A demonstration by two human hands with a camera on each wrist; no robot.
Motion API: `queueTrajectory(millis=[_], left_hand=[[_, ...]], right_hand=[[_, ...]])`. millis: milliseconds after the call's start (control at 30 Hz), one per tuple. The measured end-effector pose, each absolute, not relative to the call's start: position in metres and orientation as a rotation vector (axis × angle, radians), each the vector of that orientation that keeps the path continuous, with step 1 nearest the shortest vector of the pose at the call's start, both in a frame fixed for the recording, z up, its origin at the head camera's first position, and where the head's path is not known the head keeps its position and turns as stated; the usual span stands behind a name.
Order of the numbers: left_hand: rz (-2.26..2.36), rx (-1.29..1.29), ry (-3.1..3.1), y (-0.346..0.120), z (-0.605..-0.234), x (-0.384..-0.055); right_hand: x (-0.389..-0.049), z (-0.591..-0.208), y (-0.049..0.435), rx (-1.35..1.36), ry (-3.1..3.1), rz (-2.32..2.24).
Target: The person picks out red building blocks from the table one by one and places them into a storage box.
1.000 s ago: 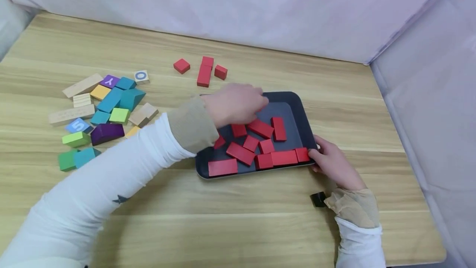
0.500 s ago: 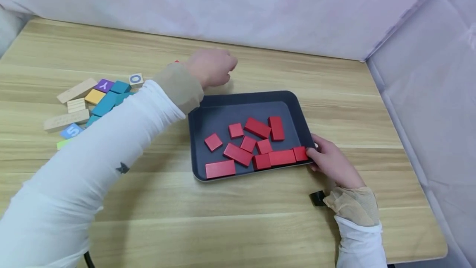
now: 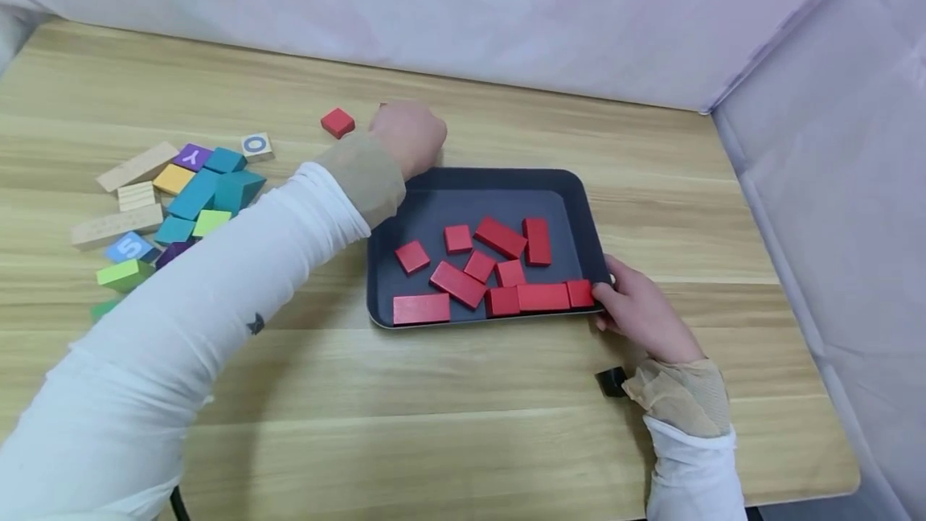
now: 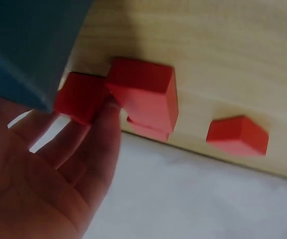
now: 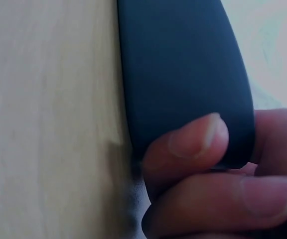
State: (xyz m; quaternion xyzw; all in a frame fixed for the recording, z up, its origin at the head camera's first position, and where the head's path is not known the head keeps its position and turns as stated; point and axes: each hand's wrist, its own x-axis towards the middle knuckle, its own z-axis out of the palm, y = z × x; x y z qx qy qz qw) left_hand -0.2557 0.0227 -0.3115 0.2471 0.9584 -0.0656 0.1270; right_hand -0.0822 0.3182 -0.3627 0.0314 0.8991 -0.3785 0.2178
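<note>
My left hand (image 3: 409, 137) is behind the dark tray (image 3: 492, 180), over a small group of red blocks it mostly covers. In the left wrist view its fingers pinch a red cube (image 4: 81, 95), one fingertip between it and an oblong red block (image 4: 146, 94). Another red block (image 4: 237, 135) lies apart to the side. My right hand (image 3: 644, 310) grips the tray's near right corner, thumb over the rim and fingers curled beneath. Inside the tray lie several red cubes and oblong blocks, including a red oblong block (image 3: 421, 309) along the near side.
A cluster of mixed blocks, including a teal block (image 3: 194, 195) and a plain wooden plank (image 3: 118, 227), lies at the left. A cube marked with a ring (image 3: 256, 146) stands beside it. A small black object (image 3: 612, 382) is near the right wrist. Pale fabric (image 3: 463, 14) borders the table.
My left hand moved from over the tray, up and left, to the red blocks behind it. A red block now lies at the tray's left. My right hand stays at the corner.
</note>
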Motion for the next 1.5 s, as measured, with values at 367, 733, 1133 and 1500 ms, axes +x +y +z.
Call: queueTrajectory(millis=[367,733,1133,1500], left_hand=[[-0.136,0.780,2.839,0.017,-0.311,-0.254],[0.136,0.991,2.903,0.041,-0.298,-0.231],[0.221,1.129,2.834,0.078,-0.297,-0.202],[0.264,1.157,2.670,0.090,-0.315,-0.189]], right_hand=[[-0.081,-0.362,0.320,0.101,2.486,-1.040],[-0.074,-0.365,0.329,0.133,2.490,-1.042],[-0.075,-0.365,0.326,0.162,2.447,-1.138],[-0.077,-0.367,0.320,0.147,2.434,-1.152]])
